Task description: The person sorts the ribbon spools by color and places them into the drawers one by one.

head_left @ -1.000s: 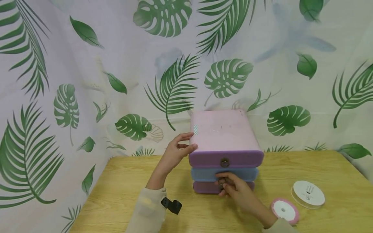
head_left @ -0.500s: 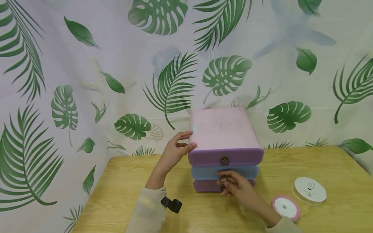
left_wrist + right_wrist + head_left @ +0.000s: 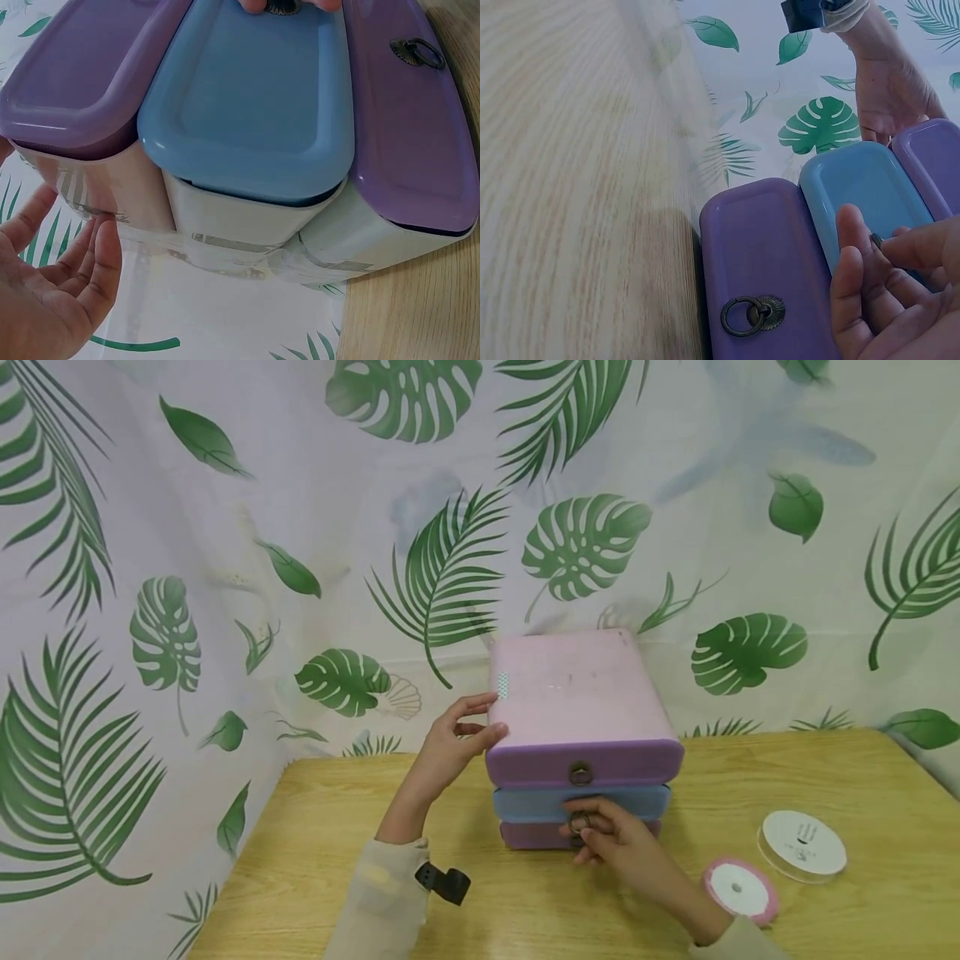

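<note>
A drawer box [image 3: 577, 685] with a pale pink top stands on the table, its three drawers stacked. The top drawer [image 3: 630, 766] is purple, the middle drawer [image 3: 525, 804] blue and the bottom drawer [image 3: 531, 836] purple. My right hand [image 3: 626, 847] pinches the metal ring pull [image 3: 876, 240] of the blue drawer between thumb and fingers. In the left wrist view a narrow dark gap shows behind the blue front. My left hand [image 3: 450, 747] rests against the box's upper left side, thumb at the top edge, fingers loosely extended along the side.
Right of the box lie a white ribbon spool [image 3: 804, 845] and a pink-edged spool [image 3: 741, 889], the latter close to my right wrist. The bottom drawer's ring pull [image 3: 750, 315] hangs free. A leaf-print curtain [image 3: 225, 652] rises behind the wooden table [image 3: 315, 860].
The head view has shifted slightly, so the box and spools sit a little higher in it. Both hands keep their places on the box.
</note>
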{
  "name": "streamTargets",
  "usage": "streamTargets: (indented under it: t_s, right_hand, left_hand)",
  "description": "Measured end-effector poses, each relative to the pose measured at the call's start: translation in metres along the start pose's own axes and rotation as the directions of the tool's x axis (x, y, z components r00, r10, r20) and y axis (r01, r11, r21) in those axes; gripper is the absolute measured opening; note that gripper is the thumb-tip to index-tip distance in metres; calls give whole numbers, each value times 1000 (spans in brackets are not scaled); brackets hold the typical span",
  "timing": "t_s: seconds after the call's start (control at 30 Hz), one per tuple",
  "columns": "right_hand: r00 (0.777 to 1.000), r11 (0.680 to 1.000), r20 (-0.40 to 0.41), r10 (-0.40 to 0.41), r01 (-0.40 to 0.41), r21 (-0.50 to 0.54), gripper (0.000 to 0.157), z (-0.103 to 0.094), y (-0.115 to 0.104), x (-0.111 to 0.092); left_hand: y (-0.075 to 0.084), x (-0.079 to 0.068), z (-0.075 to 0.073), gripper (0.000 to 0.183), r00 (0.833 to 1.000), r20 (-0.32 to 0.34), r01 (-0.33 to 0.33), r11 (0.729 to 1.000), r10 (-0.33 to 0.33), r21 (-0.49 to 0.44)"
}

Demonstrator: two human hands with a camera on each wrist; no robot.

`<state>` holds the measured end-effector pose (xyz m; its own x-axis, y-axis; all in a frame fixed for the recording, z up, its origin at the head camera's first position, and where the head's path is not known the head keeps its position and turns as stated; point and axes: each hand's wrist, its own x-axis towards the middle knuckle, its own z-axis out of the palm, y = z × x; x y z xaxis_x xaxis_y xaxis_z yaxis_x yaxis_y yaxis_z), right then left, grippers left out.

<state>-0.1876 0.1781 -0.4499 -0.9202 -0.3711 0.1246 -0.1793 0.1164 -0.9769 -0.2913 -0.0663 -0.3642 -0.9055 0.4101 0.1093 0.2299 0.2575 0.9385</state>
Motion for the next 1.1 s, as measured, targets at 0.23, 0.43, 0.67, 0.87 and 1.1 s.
streamTargets:
  t_s: [0.23, 0.43, 0.67, 0.87, 1.1]
  right_hand:
    - [1000, 1000, 2, -7, 7, -2, 38, 0, 1, -2]
    - [1000, 1000, 2, 13, -12, -10, 38, 0, 1, -2]
    - [999, 999, -31, 43, -44, -10, 37, 3, 0, -2]
    - [997, 998, -46, 60, -61, -18, 36, 4, 1, -1]
    - [996, 997, -55, 67, -69, -29, 36, 3, 3, 1]
  left_hand:
    - [0, 0, 0, 51, 1000, 7, -3, 1000, 3, -3]
    - [0, -1, -1, 49, 1000, -4, -20, 1000, 20, 8]
    - [0, -1, 0, 50, 1000, -2, -18, 1000, 18, 12]
    - [-2, -1, 0, 50, 1000, -7, -14, 1000, 14, 18]
    - [-3, 0, -1, 50, 1000, -11, -13, 1000, 13, 23]
